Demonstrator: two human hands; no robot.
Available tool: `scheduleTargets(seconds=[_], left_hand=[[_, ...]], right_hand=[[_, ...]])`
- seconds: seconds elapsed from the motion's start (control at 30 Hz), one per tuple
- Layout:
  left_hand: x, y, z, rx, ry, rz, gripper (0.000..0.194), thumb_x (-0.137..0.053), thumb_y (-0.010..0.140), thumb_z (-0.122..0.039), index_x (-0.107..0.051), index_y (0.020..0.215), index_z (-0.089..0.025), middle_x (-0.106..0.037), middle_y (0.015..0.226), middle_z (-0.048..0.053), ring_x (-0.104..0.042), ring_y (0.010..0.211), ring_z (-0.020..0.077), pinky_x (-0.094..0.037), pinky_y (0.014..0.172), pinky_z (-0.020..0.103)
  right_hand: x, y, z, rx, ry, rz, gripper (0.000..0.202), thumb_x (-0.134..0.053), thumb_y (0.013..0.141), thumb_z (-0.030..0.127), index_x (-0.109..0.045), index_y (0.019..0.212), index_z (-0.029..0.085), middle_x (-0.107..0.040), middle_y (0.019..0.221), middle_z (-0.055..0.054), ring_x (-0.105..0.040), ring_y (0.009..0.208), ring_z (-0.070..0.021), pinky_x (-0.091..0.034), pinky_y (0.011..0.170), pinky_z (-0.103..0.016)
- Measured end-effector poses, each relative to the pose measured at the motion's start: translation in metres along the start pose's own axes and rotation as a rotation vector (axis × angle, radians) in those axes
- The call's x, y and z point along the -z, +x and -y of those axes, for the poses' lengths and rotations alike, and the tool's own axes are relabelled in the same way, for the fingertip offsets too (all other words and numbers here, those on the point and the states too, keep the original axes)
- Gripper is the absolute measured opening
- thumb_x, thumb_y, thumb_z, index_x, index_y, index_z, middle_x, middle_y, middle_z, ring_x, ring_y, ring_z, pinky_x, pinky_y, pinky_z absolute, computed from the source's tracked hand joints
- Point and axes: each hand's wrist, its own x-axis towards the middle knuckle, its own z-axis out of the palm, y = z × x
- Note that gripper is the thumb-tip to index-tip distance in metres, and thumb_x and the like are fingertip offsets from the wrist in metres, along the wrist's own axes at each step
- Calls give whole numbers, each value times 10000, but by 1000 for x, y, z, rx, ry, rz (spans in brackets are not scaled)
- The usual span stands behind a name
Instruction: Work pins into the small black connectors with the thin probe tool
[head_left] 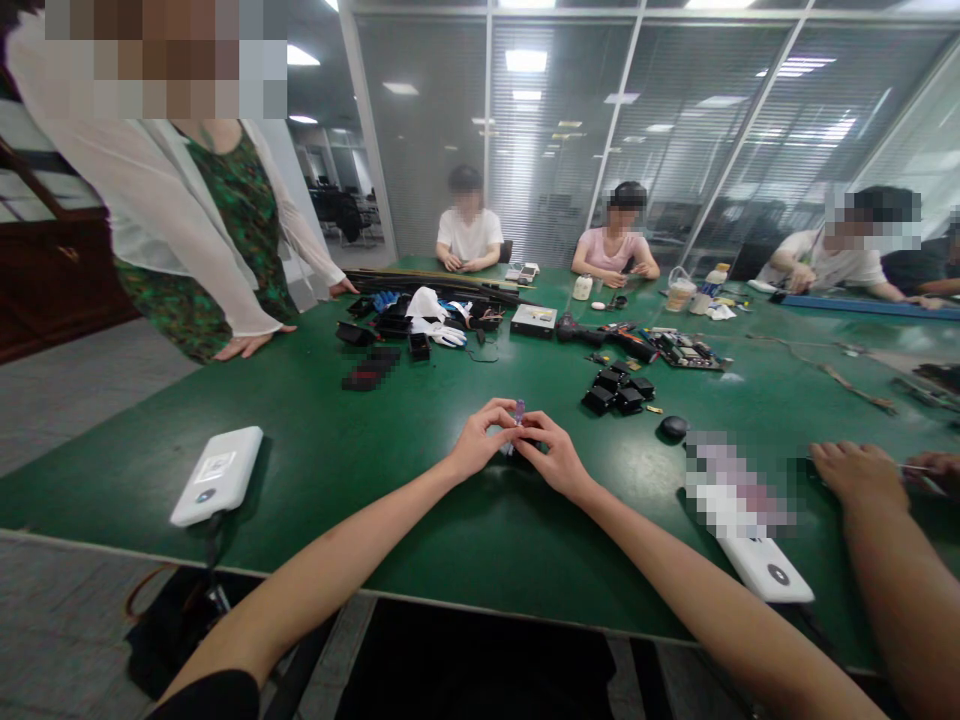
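Note:
Above the green table (pixel 315 440), my left hand (pixel 480 440) and my right hand (pixel 553 450) meet at the fingertips. Between them is a small purple object (pixel 519 408), pointing upward. The fingers of both hands are pinched around its lower part, which they partly hide. Under the fingers a small pale, clear-looking piece (pixel 508 449) shows; its shape is too small to make out.
White power banks lie left (pixel 217 475) and right (pixel 765 570). Black blocks (pixel 619 388), a mouse (pixel 673 428), a drill (pixel 577 330), a circuit board (pixel 686 350) and gloves (pixel 435 318) are beyond. A person stands at left; others sit across and at right.

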Motion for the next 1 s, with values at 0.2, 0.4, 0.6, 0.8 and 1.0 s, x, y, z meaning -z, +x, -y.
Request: scheduleTargets(seconds=[0.2, 0.4, 0.6, 0.8, 1.0], left_hand=[[1, 0, -5, -43, 64, 68, 220, -693, 906, -402, -739, 832, -200, -672, 1230, 100, -585, 1235, 257, -408, 1138, 463], [1, 0, -5, -58, 61, 85, 200, -683, 915, -388, -769, 1005, -231, -666, 1266, 95, -561, 1263, 255, -419, 1119, 434], [2, 1, -3, -25, 84, -28, 225, -780, 826, -418, -741, 839, -197, -692, 996, 63, -634, 1053, 226, -470, 1009, 387], [2, 1, -4, -37, 77, 29, 202, -729, 876, -419, -776, 876, -222, -709, 1008, 63, -626, 1064, 230, -448, 1030, 392], [1, 1, -6, -46, 88, 83, 240, -667, 924, -428, -774, 913, -214, -715, 1018, 70, -616, 1072, 224, -434, 1031, 384]], right_hand=[[-1, 0, 0, 16, 16, 19, 173, -649, 966, 325, -786, 1059, 275, -676, 1160, -80, -644, 1120, -252, -519, 998, -417], [0, 1, 1, -1, 22, 8, 159, -649, 964, 313, -778, 1044, 268, -673, 1182, -81, -642, 1148, -257, -510, 1013, -414], [0, 0, -2, -22, 8, -11, 138, -671, 945, 321, -749, 869, 236, -679, 1119, -77, -658, 1067, -241, -524, 961, -403], [1, 0, -6, -37, 2, -16, 150, -703, 919, 317, -712, 806, 218, -672, 1107, -73, -658, 1043, -233, -521, 934, -382], [0, -1, -5, -47, 14, -21, 87, -710, 912, 303, -730, 927, 219, -673, 1097, -73, -652, 1025, -225, -512, 932, -371]])
